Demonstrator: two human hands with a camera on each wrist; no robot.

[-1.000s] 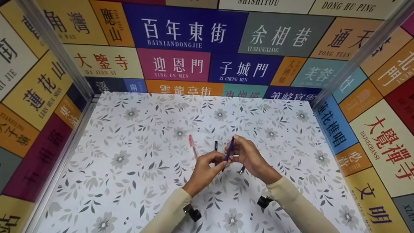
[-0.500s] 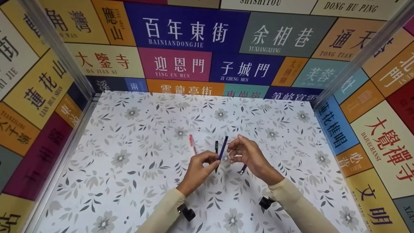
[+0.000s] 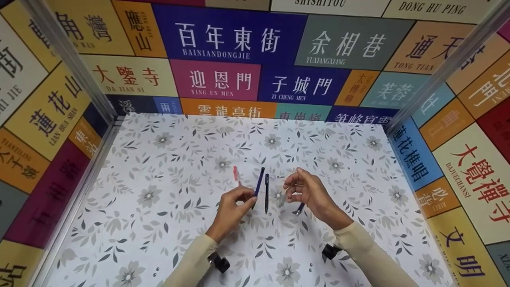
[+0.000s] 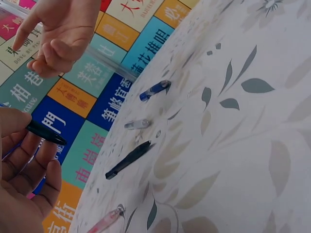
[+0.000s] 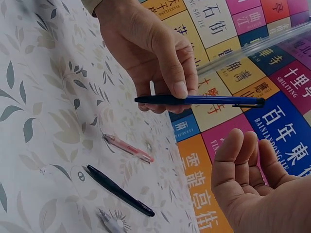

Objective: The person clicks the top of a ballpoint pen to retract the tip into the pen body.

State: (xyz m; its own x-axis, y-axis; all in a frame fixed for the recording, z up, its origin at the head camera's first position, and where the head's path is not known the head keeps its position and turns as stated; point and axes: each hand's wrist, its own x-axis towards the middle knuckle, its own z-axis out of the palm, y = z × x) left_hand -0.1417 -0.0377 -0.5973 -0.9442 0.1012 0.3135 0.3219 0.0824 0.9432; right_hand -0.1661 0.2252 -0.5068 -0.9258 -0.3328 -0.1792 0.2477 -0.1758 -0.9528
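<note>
In the head view my left hand pinches a blue pen between thumb and fingers, holding it slantwise above the table. The right wrist view shows this pen's whole length, its dark tip pointing left and its clip end right. My right hand is raised to the right with loosely bent fingers and nothing in its grasp. Between the hands a black pen lies on the table. A pink pen lies beyond my left hand, which partly hides it. Another blue pen is partly covered by my right hand.
A clear pen lies between the black pen and the second blue pen in the left wrist view. White floral cloth covers the table. Panels with printed signs rise at the back and on both sides.
Both hands were together at the blue pen; the right hand has let go and drawn off to the right. My left hand has moved left with the pen, uncovering the black pen.
</note>
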